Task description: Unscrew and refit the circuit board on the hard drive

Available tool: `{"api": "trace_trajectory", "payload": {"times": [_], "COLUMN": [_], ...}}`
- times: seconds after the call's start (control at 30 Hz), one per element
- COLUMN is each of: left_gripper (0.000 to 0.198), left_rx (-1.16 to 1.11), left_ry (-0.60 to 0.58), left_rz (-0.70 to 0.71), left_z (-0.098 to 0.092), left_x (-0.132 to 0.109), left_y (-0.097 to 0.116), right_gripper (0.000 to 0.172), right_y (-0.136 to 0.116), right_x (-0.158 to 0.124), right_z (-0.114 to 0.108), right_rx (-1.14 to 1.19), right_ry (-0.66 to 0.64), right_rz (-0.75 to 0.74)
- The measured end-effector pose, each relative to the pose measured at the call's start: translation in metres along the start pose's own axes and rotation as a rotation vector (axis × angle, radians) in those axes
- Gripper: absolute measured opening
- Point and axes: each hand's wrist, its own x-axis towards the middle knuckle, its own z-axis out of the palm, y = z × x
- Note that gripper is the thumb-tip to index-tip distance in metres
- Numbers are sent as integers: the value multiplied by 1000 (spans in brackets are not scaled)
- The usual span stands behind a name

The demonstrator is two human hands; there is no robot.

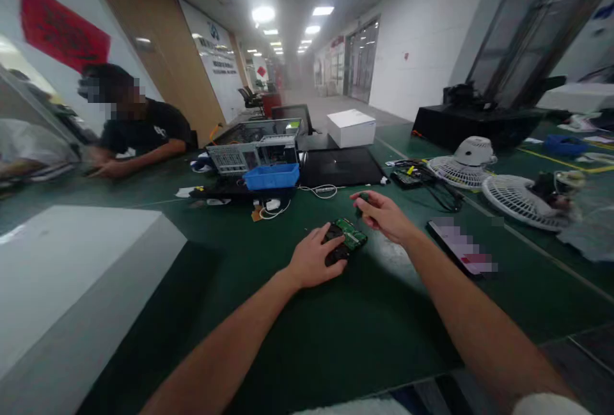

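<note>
From where I stand: left hand (314,260) spread, fingers resting on the circuit-board unit (354,236) on the counter (336,344); right hand (387,218) pinching a small dark piece (363,198) nearby. Uneven pressure could skid the unit; a loosened pinch, drop the piece.

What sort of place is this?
Probably an electronics repair or assembly workshop: a green rectangular circuit board, an open grey metal case like a computer's and a round white plastic fan grille share the green tabletop.
</note>
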Motion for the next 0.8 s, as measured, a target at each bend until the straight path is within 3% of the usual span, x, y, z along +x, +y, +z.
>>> {"api": "trace_trajectory", "payload": {"times": [0.2, 0.37, 0.6, 0.8], "left_gripper": [60, 60, 61, 60], "left_rx": [-10, -22, -35, -37], "left_ry": [-2, -10, -20, -10], "left_rz": [-3, -2, -5, -11], "left_z": [-2, -3, -4, -5], "left_x": [-2, -1, -1, -1], "left_y": [-1, 0, 0, 1], "right_gripper": [38, 41, 47, 44], "right_y": [2, 8, 18, 20], "right_x": [0, 1, 6, 7], "right_z": [1, 3, 1, -2], "right_rx": [-1, -224, -468, -644], "right_ry": [14, 79, 314, 338], "right_rz": [-29, -131, -271, -276]}}
